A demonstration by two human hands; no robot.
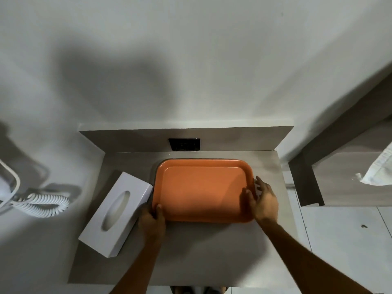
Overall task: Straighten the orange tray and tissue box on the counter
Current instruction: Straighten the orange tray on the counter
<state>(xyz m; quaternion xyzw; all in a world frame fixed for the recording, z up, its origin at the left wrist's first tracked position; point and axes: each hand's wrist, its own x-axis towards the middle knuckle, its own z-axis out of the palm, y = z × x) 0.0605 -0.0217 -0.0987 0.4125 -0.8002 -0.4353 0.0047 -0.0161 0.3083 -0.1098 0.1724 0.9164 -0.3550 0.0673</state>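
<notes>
An empty orange tray lies flat on the grey counter, its long side roughly parallel to the back wall. My left hand grips the tray's near left corner, thumb over the rim. My right hand holds the tray's right edge, thumb inside the rim and fingers outside. A white tissue box with an oval slot lies to the left of the tray, turned at an angle, its far corner touching the tray's left side and its near end hanging over the counter's left edge.
A black wall socket sits in the low backsplash behind the tray. A white coiled cord of a wall-mounted device hangs at the left. A wooden unit with a white cloth stands at the right.
</notes>
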